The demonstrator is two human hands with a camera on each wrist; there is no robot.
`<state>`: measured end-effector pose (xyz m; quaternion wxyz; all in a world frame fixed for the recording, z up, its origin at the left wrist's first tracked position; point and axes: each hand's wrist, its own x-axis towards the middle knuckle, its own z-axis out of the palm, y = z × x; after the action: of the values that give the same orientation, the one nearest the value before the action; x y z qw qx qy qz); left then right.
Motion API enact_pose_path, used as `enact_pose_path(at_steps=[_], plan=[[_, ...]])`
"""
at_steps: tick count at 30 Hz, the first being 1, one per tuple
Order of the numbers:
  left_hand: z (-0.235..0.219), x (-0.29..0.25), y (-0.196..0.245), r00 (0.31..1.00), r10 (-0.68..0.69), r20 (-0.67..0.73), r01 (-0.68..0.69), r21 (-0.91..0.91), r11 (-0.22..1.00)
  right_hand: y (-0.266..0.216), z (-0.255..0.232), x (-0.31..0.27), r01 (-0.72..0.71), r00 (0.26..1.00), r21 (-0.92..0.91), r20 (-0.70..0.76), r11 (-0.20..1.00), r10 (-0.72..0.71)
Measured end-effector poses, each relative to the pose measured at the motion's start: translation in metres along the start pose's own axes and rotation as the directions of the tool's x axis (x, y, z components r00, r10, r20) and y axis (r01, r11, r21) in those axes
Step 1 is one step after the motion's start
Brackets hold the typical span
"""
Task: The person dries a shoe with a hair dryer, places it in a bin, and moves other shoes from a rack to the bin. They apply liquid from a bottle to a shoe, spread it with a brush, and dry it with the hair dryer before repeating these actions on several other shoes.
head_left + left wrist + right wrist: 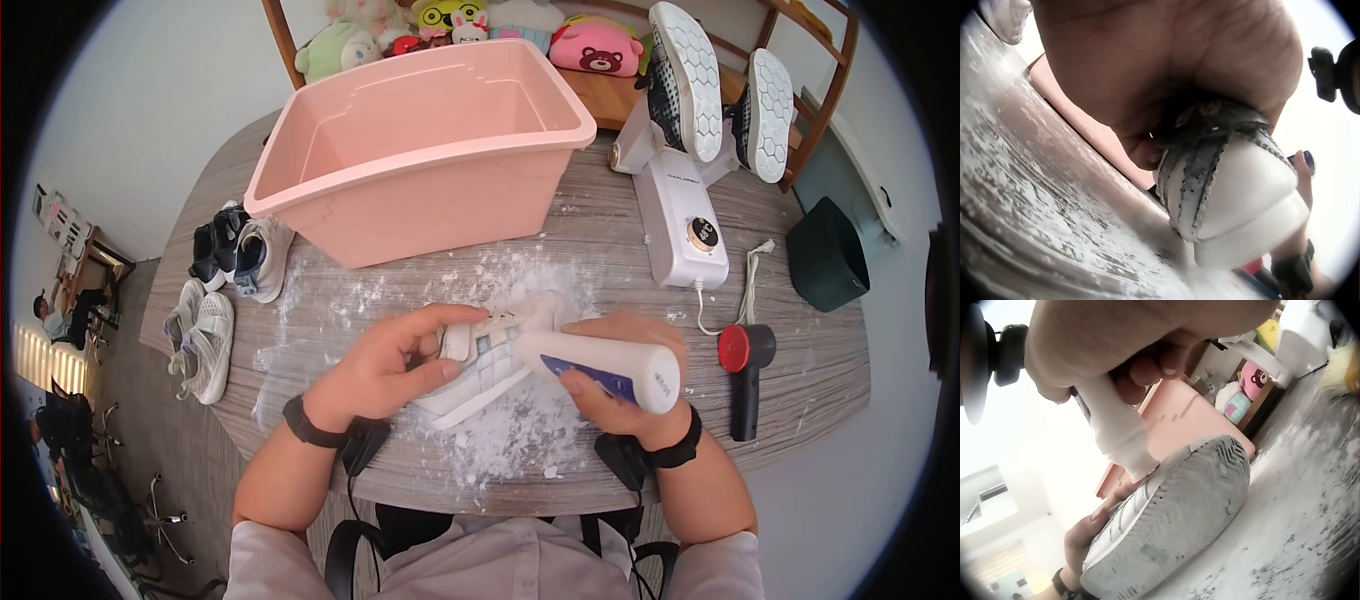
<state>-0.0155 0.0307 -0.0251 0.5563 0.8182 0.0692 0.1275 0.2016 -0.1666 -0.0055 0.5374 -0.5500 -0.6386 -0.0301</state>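
Observation:
A white shoe (487, 368) with grey strips on its side is tilted over the powdery middle of the table. My left hand (380, 365) grips it around the heel and ankle opening, thumb on the near side. My right hand (622, 415) holds a white bottle (610, 362) with a blue label, slanted with its narrow end down at the shoe's upper. In the right wrist view that bottle's end (1138, 465) meets the upper, and the patterned sole (1191, 519) faces the camera. The left wrist view shows the white heel (1247, 181) below my palm.
A pink tub (430, 205) stands behind the shoe. Other shoes (210, 345) sit at the left. On the right are a white shoe dryer (680, 220) bearing two upturned shoes, a black handheld device (745, 390) with a red round end, and a dark green bin (828, 255). White flakes (500, 440) cover the tabletop.

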Motion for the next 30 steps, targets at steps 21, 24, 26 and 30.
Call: enact_pose_path(at_steps=[21, 24, 26, 30], plan=[[-0.001, -0.001, 0.01, 0.991, -0.108, 0.079, 0.108, 0.0, 0.994, -0.005, 0.004, -0.002, 0.022, 0.998, -0.056, 0.06, 0.998, -0.018], [-0.001, -0.001, 0.006, 0.996, -0.062, 0.067, 0.062, 0.0, 0.998, 0.0, 0.007, -0.002, 0.063, 0.997, -0.069, 0.043, 0.996, -0.06], [0.002, 0.0, -0.002, 0.999, -0.007, 0.038, 0.006, 0.009, 1.0, 0.0, 0.007, -0.001, 0.081, 0.995, -0.072, 0.067, 0.994, -0.077], [0.001, 0.001, 0.011, 0.996, -0.067, 0.052, 0.068, -0.005, 0.998, -0.01, 0.006, -0.001, 0.047, 0.996, -0.064, 0.075, 0.997, -0.042]])
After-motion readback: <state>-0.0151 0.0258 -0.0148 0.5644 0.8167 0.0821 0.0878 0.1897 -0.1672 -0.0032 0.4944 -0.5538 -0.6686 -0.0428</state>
